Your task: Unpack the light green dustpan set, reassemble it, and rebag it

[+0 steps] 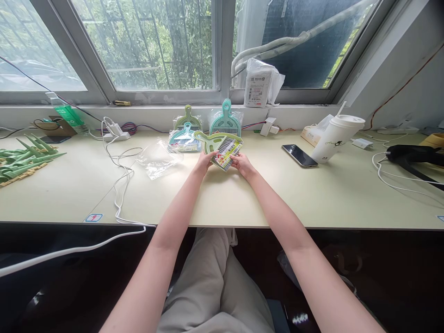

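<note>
The green pan [211,144] is near the centre of the frame, raised over the counter [222,199] and tilted, its handle toward the left and a printed card [227,152] across its front. Both hands are closed on it: the left hand [205,162] grips the lower left edge, while the right hand [243,164] pinches the right side by the card. The step in hand looks like steadying the pan with its printed side in view. Any turn or shift of it would call for the two grips to move together, with light pressure so the card does not bend.

Just behind and to the left are the blue pan [184,137] and an olive pan [188,121] in clear plastic; a teal pan [225,122], also wrapped, stands directly behind. A crumpled clear wrapper [157,162] lies left of the hands. Farther out, white cables [120,185] trail down the left of the frame, with green leaves [29,157] at the far left. Right of centre, a phone [300,156] lies beside a white cup [336,141].
</note>
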A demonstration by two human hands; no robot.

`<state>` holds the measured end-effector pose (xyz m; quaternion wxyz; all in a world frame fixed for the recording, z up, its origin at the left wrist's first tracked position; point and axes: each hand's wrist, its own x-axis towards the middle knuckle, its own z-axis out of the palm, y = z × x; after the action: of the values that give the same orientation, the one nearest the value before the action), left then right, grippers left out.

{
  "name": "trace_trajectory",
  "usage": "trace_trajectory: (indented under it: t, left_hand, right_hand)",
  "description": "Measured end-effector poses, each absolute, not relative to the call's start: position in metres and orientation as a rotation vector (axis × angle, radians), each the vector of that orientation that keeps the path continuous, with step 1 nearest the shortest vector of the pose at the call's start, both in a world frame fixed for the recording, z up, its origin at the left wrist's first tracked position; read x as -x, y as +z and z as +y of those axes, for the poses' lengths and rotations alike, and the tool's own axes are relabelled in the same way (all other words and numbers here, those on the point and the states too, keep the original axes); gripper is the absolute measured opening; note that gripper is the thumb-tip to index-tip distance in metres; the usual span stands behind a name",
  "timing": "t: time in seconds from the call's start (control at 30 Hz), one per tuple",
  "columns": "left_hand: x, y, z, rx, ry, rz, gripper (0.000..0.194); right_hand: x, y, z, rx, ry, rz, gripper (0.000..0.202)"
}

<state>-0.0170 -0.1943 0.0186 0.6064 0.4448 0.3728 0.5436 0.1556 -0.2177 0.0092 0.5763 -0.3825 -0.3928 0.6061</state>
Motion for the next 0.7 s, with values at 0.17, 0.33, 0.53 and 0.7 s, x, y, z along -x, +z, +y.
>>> trace_trajectory:
  t: [0.17, 0.33, 0.53, 0.7]
  left_hand:
    - [0.023, 0.022, -0.188, -0.965, 1.317, 1.107, 0.036]
    - [0.050, 0.031, -0.195, -1.437, 1.575, 1.892, 0.040]
    - [0.071, 0.028, -0.203, -1.668, 1.236, 2.538, 0.051]
    - [0.076, 0.024, -0.193, -1.643, 0.842, 2.627, 0.049]
  right_hand:
    - [-0.157, 0.010, -0.217, 0.888, 1.399, -0.942, 0.015]
    - [-0.159, 0.009, -0.217, 0.894, 1.369, -0.925, 0.014]
    - [-0.159, 0.011, -0.219, 0.907, 1.350, -0.910, 0.015]
    - [-0.159, 0.013, -0.220, 0.905, 1.352, -0.910, 0.015]
